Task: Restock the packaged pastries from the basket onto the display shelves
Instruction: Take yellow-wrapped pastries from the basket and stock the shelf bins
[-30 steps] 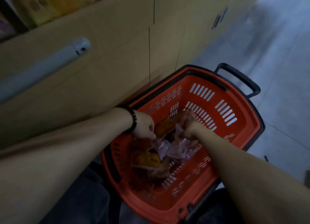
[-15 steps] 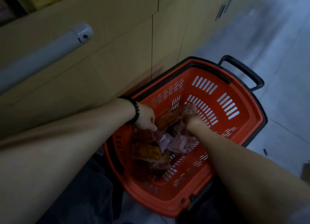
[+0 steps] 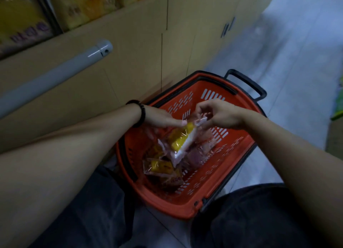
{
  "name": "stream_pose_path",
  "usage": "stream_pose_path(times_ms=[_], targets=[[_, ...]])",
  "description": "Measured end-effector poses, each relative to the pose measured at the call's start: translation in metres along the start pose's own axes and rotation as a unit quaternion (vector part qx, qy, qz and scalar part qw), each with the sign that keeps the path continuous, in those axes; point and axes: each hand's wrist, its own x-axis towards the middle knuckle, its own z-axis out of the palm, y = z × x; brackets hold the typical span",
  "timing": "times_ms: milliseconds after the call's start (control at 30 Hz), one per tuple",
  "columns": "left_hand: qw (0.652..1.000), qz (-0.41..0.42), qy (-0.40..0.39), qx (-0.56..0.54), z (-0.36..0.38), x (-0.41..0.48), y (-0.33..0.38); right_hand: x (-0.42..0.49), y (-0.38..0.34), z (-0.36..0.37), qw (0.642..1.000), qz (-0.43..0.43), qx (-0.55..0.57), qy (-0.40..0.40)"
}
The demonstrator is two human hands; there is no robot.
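Glossy clear-film pastry packet (image 3: 181,140); slotted orange plastic basket (image 3: 232,166).

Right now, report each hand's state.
Left hand: pinching the yellow pastry packet at its top end.
Right hand: pinching the same packet's clear wrapper edge.
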Motion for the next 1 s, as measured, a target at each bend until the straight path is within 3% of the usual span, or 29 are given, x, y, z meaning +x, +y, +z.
stream_pose_path(times_ms=[167, 300, 400, 467, 567, 667, 733, 833, 1000], targets=[[0.964, 0.023, -0.113, -0.24, 0.0, -0.008, -0.005, -0.006, -0.004, 0.017, 0.979, -0.078, 0.184, 0.029], [0.953, 0.005, -0.154, -0.26, -0.007, -0.016, -0.011, 0.006, 0.002, 0.032, 0.974, -0.045, 0.222, 0.012], [0.977, -0.027, -0.069, -0.199, -0.01, -0.017, -0.012, 0.027, 0.017, 0.045, 0.991, 0.038, 0.129, 0.027], [0.988, -0.055, -0.063, -0.131, -0.009, -0.018, -0.01, 0.046, 0.032, 0.057, 0.993, 0.109, 0.027, 0.03], [0.995, -0.086, -0.049, 0.033, -0.004, -0.015, -0.007, 0.068, 0.052, 0.076, 0.97, 0.189, -0.144, -0.042], [0.971, -0.099, 0.035, 0.216, 0.003, -0.008, -0.006, 0.084, 0.066, 0.101, 0.937, 0.271, -0.189, -0.118], [0.956, -0.107, 0.059, 0.266, 0.007, -0.005, -0.01, 0.098, 0.077, 0.116, 0.926, 0.264, -0.231, -0.143], [0.947, -0.1, 0.061, 0.3, 0.007, -0.003, -0.012, 0.115, 0.077, 0.137, 0.942, 0.249, -0.194, -0.109], [0.936, -0.099, 0.056, 0.334, 0.003, 0.002, -0.009, 0.129, 0.083, 0.19, 0.95, 0.163, -0.232, -0.131]])
